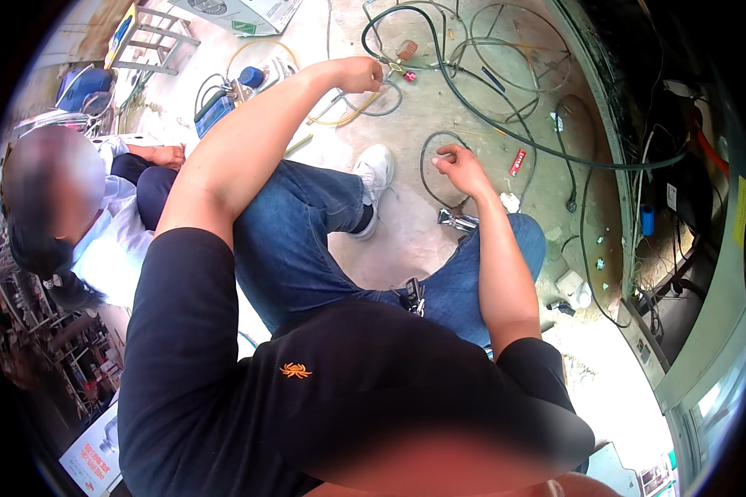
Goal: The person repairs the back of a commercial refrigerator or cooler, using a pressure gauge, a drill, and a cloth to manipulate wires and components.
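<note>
My left hand (360,74) reaches out over the concrete floor with its fingers closed. What it grips, if anything, I cannot make out. Right beside its fingertips lie a small red-knobbed fitting (409,76) and a thin grey hose (386,105). My right hand (462,169) hovers near my right knee, its thumb and fingers loosely bent and apart, holding nothing. Below it on the floor is a looped dark cable (423,170). A shiny metal tool (456,219) rests close to that knee.
A dark green hose (481,118) arcs across to the right. Farther off are a blue pump-like device (215,111), a stool (159,37) and a white carton (249,12). A red packet (517,161) lies at right. Another person (116,257) sits close on my left.
</note>
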`<action>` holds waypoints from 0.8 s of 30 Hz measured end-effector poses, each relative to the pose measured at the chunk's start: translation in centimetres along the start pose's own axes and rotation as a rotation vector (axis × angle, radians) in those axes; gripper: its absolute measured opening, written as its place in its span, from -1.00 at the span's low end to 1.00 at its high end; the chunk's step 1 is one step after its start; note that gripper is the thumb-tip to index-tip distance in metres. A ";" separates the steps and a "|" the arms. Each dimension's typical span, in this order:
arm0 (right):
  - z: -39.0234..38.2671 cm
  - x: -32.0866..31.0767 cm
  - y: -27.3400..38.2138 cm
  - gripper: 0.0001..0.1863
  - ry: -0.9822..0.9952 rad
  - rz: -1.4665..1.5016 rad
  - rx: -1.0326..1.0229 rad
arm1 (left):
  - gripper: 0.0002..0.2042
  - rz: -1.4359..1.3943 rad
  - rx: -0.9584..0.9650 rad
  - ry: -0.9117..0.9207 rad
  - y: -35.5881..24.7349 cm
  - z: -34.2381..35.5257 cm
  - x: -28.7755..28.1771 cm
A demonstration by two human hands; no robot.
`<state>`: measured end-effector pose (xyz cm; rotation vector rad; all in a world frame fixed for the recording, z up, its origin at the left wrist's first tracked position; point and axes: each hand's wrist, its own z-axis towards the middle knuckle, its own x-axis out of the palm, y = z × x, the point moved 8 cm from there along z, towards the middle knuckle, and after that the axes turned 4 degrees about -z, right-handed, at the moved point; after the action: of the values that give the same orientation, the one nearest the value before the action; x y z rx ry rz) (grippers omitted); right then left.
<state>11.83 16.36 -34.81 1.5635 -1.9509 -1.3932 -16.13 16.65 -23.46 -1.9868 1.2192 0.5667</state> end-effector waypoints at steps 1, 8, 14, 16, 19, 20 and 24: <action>0.0 -0.1 -0.1 -0.44 -0.005 -0.005 -0.005 | -0.62 -0.017 -0.007 0.009 0.0 0.0 0.1; 0.6 0.6 -0.5 -0.45 0.007 -0.005 -0.019 | -0.63 -0.063 -0.036 -0.011 0.3 -0.5 0.0; 0.8 1.4 0.1 -0.46 0.040 0.005 -0.041 | -0.65 -0.066 -0.039 -0.050 1.6 -1.6 -0.2; 0.8 1.9 0.6 -0.47 0.047 -0.019 -0.060 | -0.64 -0.053 -0.034 -0.059 1.9 -2.3 -0.3; 0.7 2.6 2.2 -0.54 0.030 -0.017 -0.134 | -0.62 -0.063 -0.078 -0.091 3.2 -3.6 -0.8; 0.7 2.9 2.6 -0.54 0.037 -0.015 -0.143 | -0.62 -0.081 -0.097 -0.097 3.5 -4.1 -0.9; 0.8 4.0 3.4 -0.52 0.087 -0.064 -0.130 | -0.59 -0.135 -0.203 -0.120 4.3 -7.0 -1.4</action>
<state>7.72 13.11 -33.89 1.6101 -1.7387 -1.4216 -20.61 10.85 -19.54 -2.1506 0.9791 0.7546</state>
